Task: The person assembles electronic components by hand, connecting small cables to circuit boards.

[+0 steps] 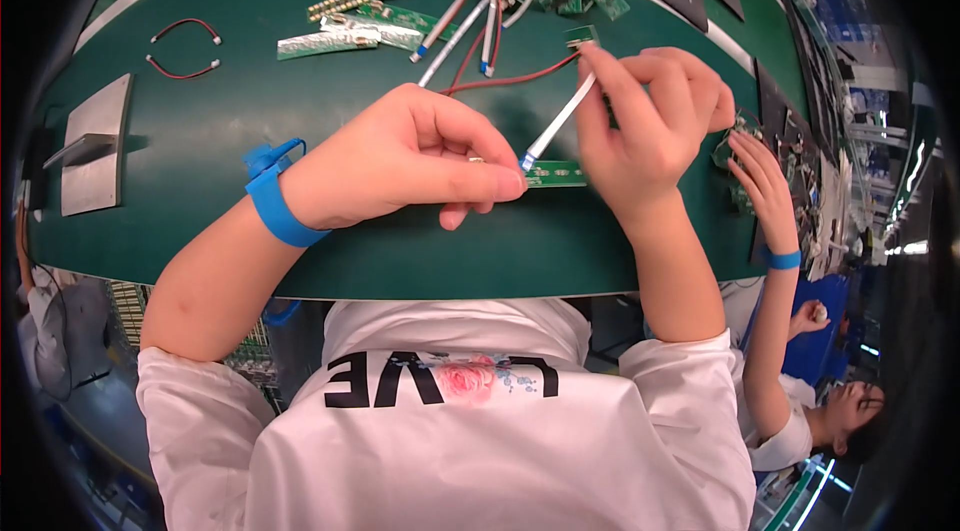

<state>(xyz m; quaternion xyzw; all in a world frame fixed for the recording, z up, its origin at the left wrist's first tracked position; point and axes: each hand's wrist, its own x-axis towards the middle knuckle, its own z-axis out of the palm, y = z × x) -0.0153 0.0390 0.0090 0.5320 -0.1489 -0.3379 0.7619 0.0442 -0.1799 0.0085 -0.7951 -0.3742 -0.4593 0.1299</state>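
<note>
Over the green table (pixel 400 266), a long board (pixel 556 174) is pinched at one o'clock by the left hand (pixel 415 159), a small board (pixel 579 35) by the right hand (pixel 645 131). A co-worker (pixel 785 439) is seen at four.

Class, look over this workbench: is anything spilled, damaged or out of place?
Nothing looks spilled or plainly damaged. The loose circuit boards beyond the left hand overlap at different angles, which seems untidy rather than wrong.

2 held PCBs (pixel 558 174), 1 held wht cable (pixel 557 124) — 2 short red/blk cables (pixel 188 21), 1 metal plate (pixel 108 171)
</note>
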